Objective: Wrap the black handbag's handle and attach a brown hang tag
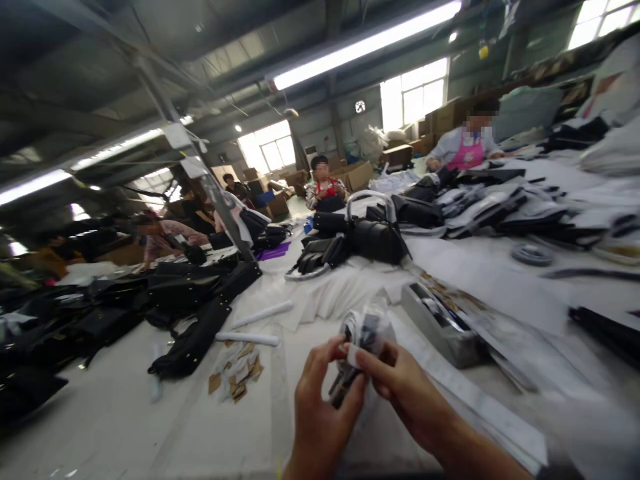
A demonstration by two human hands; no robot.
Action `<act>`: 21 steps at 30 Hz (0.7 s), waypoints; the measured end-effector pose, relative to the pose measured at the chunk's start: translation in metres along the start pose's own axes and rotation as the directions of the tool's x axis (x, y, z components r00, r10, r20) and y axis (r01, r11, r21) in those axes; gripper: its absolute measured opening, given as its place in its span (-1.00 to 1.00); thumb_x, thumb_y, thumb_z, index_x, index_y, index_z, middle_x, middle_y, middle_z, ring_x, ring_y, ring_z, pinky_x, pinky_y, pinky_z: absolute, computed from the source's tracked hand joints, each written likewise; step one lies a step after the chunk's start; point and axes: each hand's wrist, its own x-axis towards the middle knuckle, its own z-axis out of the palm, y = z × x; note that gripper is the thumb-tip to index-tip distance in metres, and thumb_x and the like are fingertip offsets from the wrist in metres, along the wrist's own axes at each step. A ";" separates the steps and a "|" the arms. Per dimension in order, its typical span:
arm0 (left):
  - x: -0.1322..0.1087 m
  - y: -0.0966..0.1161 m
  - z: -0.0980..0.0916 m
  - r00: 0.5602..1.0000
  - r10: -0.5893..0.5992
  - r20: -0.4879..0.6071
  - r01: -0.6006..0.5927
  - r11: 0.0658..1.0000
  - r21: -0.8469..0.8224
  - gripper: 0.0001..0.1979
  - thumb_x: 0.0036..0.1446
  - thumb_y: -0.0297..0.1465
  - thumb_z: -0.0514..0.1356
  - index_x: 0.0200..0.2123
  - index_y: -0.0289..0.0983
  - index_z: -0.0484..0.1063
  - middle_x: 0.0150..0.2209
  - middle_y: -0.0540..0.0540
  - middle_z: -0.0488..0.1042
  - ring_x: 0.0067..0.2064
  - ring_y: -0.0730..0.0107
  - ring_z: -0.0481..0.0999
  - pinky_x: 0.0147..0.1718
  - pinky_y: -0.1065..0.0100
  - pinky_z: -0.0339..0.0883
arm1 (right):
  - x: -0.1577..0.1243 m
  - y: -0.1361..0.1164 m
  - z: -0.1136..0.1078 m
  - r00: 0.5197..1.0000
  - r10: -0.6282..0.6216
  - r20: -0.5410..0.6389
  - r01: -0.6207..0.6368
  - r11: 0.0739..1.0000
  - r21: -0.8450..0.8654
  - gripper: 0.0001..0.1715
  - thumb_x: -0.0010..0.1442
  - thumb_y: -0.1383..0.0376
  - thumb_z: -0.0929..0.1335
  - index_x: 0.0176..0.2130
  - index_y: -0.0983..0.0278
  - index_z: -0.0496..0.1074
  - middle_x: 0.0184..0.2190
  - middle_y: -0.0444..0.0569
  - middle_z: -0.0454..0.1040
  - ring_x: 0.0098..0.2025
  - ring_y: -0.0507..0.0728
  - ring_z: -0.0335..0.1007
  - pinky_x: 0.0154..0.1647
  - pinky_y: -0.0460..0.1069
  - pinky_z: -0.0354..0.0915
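A small dark bundle in clear plastic [371, 327] is held up over the white table, roughly at the middle of the near side. My left hand [323, 393] is closed around its lower left part, thumb and fingers curled about it. With thumb and fingertips, my right hand [400, 380] pinches a small white piece [354, 355] against the front of the bundle. The fingertips of both hands nearly meet there. Blur and the fingers hide what exactly is inside the plastic.
Left of my hands lie small brown and white scraps [237, 373] and white rolls [247, 339]. A grey tray [440, 333] stands to the right. Black handbags [375, 237] are piled ahead, more black bags [185, 287] to the left. A person in a pink apron [467, 150] works across the table.
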 end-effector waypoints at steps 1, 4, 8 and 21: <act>-0.006 -0.002 -0.002 1.000 -0.020 0.001 0.020 1.000 -0.004 -0.49 0.14 -0.38 0.28 0.16 -0.09 0.33 -0.02 -0.09 0.53 0.02 0.23 0.53 0.07 0.20 0.41 | 0.001 0.001 0.001 1.000 -0.009 -0.020 0.009 1.000 0.006 -0.50 0.02 0.04 0.55 -0.17 0.34 0.55 -0.37 -0.05 0.44 -0.53 -0.08 0.06 -0.60 -0.16 -0.02; -0.022 -0.010 -0.012 0.993 -0.113 -0.031 0.111 0.992 -0.055 -0.41 0.13 -0.27 0.30 0.23 -0.07 0.27 0.13 -0.12 0.47 0.10 0.12 0.50 0.11 0.11 0.40 | 0.005 0.006 0.003 0.997 -0.022 -0.076 0.025 0.999 0.047 -0.51 -0.03 0.02 0.57 -0.27 0.33 0.53 -0.45 -0.12 0.42 -0.55 -0.08 0.12 -0.63 -0.17 0.02; -0.038 -0.028 -0.028 0.939 -0.344 0.013 0.344 0.934 -0.098 -0.40 0.20 -0.09 0.18 0.28 -0.07 0.22 0.21 -0.10 0.41 0.20 0.03 0.42 0.18 0.04 0.33 | 0.014 0.010 -0.003 0.997 -0.046 0.057 0.039 0.993 0.107 -0.49 0.02 -0.03 0.53 -0.23 0.32 0.54 -0.42 -0.12 0.46 -0.55 -0.10 0.25 -0.57 -0.20 0.17; -0.080 -0.061 -0.036 0.807 -0.590 -0.003 0.589 0.807 -0.043 -0.30 0.20 0.13 0.00 0.28 -0.12 0.25 0.23 -0.11 0.40 0.32 -0.06 0.25 0.32 -0.04 0.03 | -0.017 0.040 -0.168 0.900 -0.359 -0.247 -0.010 0.551 -0.835 -0.69 0.28 0.17 0.33 -0.12 0.29 0.56 -0.24 0.02 0.62 -0.30 0.12 0.57 -0.16 0.00 0.42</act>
